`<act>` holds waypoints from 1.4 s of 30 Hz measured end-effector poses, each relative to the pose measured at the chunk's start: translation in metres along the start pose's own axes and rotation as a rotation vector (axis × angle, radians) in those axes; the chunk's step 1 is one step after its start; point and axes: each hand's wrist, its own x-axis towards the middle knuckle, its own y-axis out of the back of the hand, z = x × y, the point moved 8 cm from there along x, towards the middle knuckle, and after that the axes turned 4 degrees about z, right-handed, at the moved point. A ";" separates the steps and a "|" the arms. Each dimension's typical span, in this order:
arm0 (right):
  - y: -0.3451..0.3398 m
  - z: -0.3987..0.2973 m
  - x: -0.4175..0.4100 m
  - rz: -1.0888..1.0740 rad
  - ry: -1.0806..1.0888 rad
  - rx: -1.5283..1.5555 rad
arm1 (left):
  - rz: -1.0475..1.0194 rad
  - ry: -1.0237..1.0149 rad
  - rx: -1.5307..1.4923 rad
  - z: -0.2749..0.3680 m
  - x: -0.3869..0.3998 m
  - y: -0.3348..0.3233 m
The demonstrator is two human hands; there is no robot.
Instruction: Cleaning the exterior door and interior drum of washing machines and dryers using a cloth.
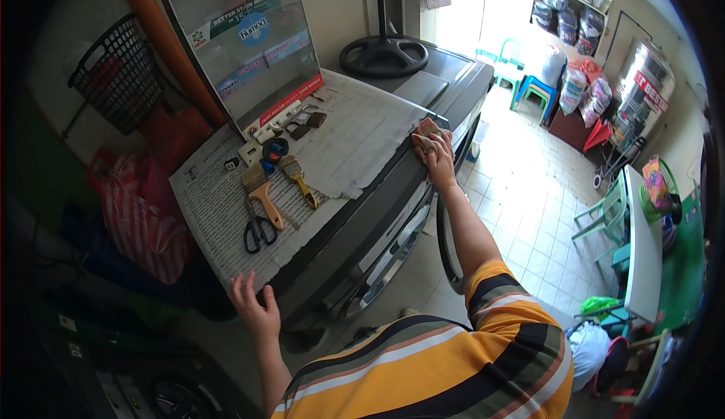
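My right hand [440,161] presses a crumpled reddish-beige cloth [429,134] onto the far right corner of a dark front-loading machine [334,252]. Torn, stained paper sheets [362,135] cover most of the machine's top. At the near left corner, my left hand [256,308] rests by the paper's edge with fingers spread and nothing in it. Between the hands lie black-handled scissors [259,232], a wide wooden-handled paintbrush [265,201] and a yellow-handled paintbrush [302,184]. Behind them are padlocks [306,124], a small dark cup [275,150] and a white power strip [277,121].
A glass-fronted display cabinet [255,39] stands at the back of the top. On the adjoining machine sits a black round stand base [384,56]. A striped bag [144,215] and a plastic basket [116,73] are at left. Green chairs [606,215] and a white table [643,249] stand right.
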 end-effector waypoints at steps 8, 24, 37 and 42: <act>-0.022 0.090 0.038 0.030 -0.369 0.899 | 0.145 0.171 -0.105 -0.015 -0.002 0.001; -0.066 0.033 -0.146 0.371 -0.689 0.523 | 0.174 0.126 -0.124 -0.018 -0.004 0.001; -0.113 -0.229 -0.354 -0.039 -0.632 0.435 | 0.058 -0.016 -0.103 -0.011 0.001 -0.007; -0.097 -0.328 -0.396 -0.241 -0.484 0.448 | -0.023 0.023 -0.142 -0.026 -0.006 -0.021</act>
